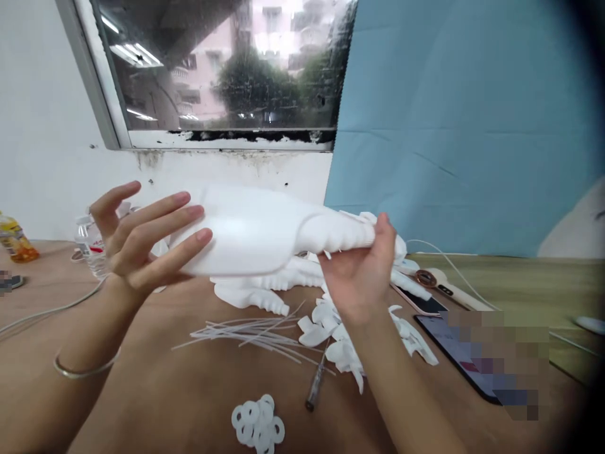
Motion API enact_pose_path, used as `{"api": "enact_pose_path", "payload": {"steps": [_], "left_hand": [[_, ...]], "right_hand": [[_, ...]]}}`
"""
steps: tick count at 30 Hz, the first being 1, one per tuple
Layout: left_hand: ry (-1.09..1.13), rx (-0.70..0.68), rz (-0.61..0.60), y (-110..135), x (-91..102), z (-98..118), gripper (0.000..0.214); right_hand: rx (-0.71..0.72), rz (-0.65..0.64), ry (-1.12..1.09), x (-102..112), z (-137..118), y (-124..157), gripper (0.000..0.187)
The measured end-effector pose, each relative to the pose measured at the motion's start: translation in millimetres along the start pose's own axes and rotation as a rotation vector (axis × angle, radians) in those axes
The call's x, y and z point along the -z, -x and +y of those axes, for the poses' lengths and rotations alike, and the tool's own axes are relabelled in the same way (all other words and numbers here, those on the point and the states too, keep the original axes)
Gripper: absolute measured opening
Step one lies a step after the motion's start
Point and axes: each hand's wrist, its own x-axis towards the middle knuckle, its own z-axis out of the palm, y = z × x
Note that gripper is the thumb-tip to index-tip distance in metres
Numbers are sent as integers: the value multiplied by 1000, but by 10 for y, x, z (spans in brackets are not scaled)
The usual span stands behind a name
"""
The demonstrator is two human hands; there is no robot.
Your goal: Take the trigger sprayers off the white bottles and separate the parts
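Observation:
A large white plastic shell (241, 233) is raised level above the table, broad and smooth at its left and narrowing to a ribbed section at its right. My left hand (146, 236) is on the broad end, with its fingers spread across the near face and the thumb hidden. Around the narrow ribbed end, my right hand (362, 271) is closed, thumb up. Below lie more white ribbed parts (255, 296), a bundle of thin white strips (250, 337) and a pile of curved white pieces (343, 347).
A screwdriver (316, 384) lies beside the pile, with white rings (258, 419) near the front. At right are a tablet-like device (454, 353), a phone (420, 301) and a handheld device (449, 287). Bottles (87, 239) and a cable (57, 309) are at left.

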Motion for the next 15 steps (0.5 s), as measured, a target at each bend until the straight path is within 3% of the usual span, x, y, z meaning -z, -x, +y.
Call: {"api": "enact_pose_path", "payload": {"steps": [1,3,7,11,15], "left_hand": [[17,-62,49,-32,-29,65,27],[59,-124,28,-64,-73,193,38],[206,8,-43,-40,-80,256,49],[329,73,-109,51,-70,79,56],[319,188,-178,155,-116,-61,55]], "right_hand": [[2,-11,4,29,-77,-27,17],[-13,-66,48,74,-199,-50,16],[-23,-182,163,104,-282,-49,27],[-10,-200,215,124,-121,-138,32],[-131,-157,223,194,152,-292,36]]}}
